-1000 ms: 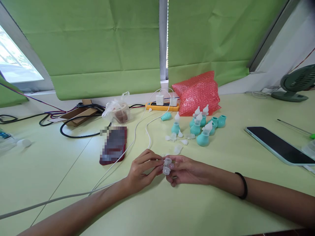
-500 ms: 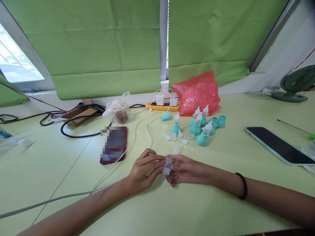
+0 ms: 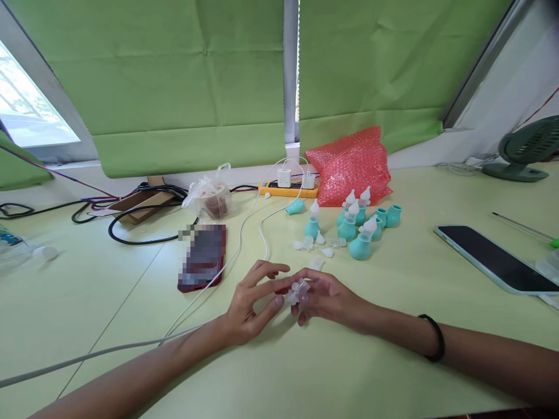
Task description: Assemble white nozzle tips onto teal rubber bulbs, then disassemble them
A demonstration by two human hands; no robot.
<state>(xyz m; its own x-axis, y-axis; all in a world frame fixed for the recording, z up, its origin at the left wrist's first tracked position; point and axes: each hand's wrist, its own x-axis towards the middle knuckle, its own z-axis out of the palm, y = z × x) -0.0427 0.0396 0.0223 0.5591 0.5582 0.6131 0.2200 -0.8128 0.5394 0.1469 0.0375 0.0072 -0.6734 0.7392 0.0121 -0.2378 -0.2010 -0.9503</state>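
My two hands meet low over the pale green table (image 3: 109,291). My right hand (image 3: 323,297) pinches a small clear plastic cap (image 3: 297,292) at its fingertips. My left hand (image 3: 253,302) touches the same cap with thumb and forefinger, its other fingers spread above. Just beyond lie several loose clear tips (image 3: 315,247), and behind them stands a cluster of teal squeeze bulbs (image 3: 358,227), some fitted with clear tips.
A red phone (image 3: 203,256) lies left of my hands, with white cables (image 3: 244,233) running past it to a yellow power strip (image 3: 288,187). Red bubble wrap (image 3: 351,166), a tablet (image 3: 498,256), a fan (image 3: 524,148), black cables and a plastic bag sit around.
My left hand's fingers have spread upward and both hands have shifted slightly away from me. The clear cap has turned between the fingertips.
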